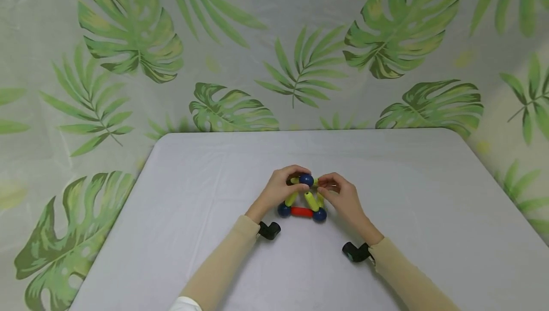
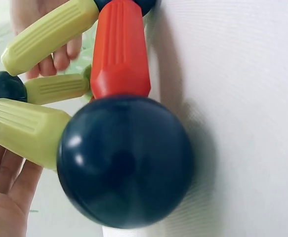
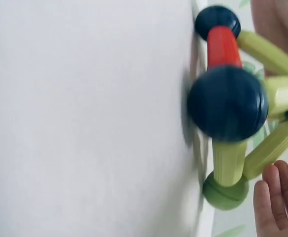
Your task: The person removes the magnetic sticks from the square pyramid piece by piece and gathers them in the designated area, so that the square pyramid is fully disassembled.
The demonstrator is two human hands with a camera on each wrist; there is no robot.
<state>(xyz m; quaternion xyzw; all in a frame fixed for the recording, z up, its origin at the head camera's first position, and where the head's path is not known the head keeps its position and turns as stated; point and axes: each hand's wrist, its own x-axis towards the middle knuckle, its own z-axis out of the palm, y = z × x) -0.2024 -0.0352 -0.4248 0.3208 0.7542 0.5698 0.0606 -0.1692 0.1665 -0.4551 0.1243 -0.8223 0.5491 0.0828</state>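
Note:
My left hand (image 1: 280, 187) grips a blue ball (image 1: 306, 180) at the top of a small frame of rods and balls, thumb at the near side. Yellow-green rods (image 2: 60, 89) reach from this ball. My right hand (image 1: 341, 195) is at the frame's right side, its fingertips close beside a yellow-green rod (image 3: 271, 152); in the wrist views its fingers look loosely extended. Along the front base, a red rod (image 1: 302, 212) joins two blue balls (image 2: 126, 160). From the front right ball a rod (image 1: 311, 201) slants up with a free end. A green ball (image 3: 226, 190) sits at the back right.
The frame stands on a white-covered table (image 1: 206, 177). A leaf-patterned cloth (image 1: 300, 72) hangs behind it. Black wrist cameras (image 1: 269, 230) are strapped to both wrists, low over the table.

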